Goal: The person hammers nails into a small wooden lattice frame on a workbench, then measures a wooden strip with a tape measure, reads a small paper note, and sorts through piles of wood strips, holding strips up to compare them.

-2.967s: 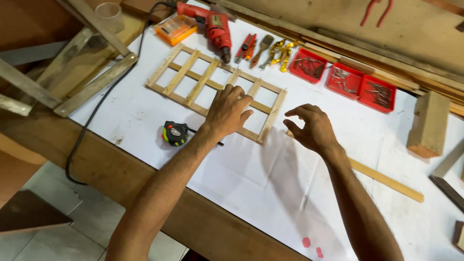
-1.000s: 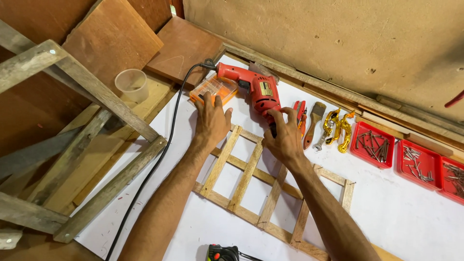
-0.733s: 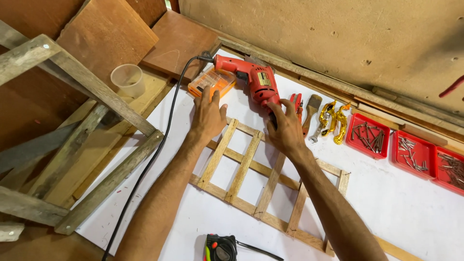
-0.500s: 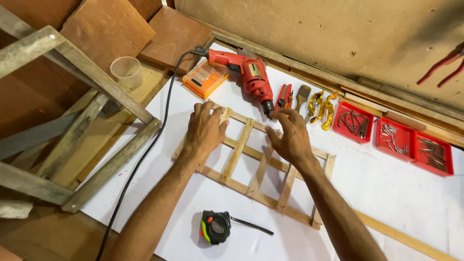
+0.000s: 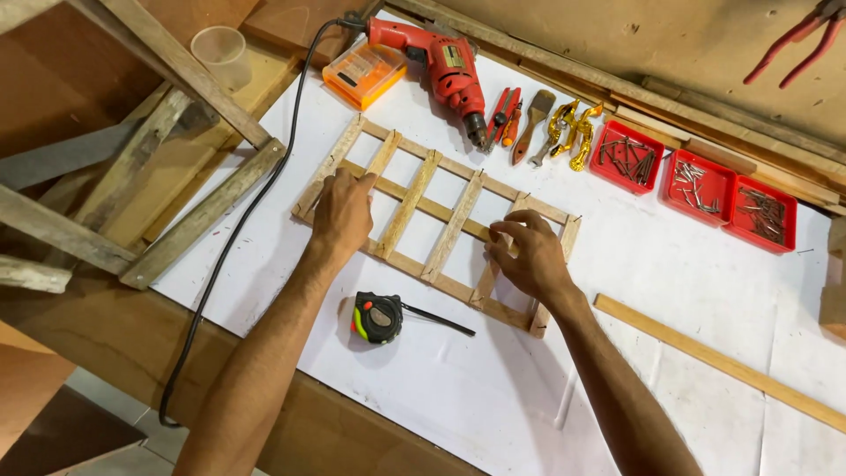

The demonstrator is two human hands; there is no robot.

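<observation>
A lattice frame of thin wooden slats (image 5: 436, 216) lies flat on the white-covered workbench (image 5: 458, 388). My left hand (image 5: 341, 211) rests on the frame's left part, fingers spread over the slats. My right hand (image 5: 527, 256) presses on the right part, fingertips curled on a cross slat near the frame's right end. Neither hand lifts the frame. A black and yellow tape measure (image 5: 379, 317) with its tape partly out lies just in front of the frame, between my forearms.
Behind the frame lie a red corded drill (image 5: 441, 62), an orange bit case (image 5: 363, 73), small hand tools (image 5: 538, 123) and three red trays of nails (image 5: 696, 181). A loose wooden strip (image 5: 723, 363) lies at right. Rough timber pieces (image 5: 150, 159) and a plastic cup (image 5: 220, 53) sit at left.
My hands drew back from the drill and bit case and came down onto the lattice frame. The view shifted, bringing the tape measure and the bench's front edge into sight.
</observation>
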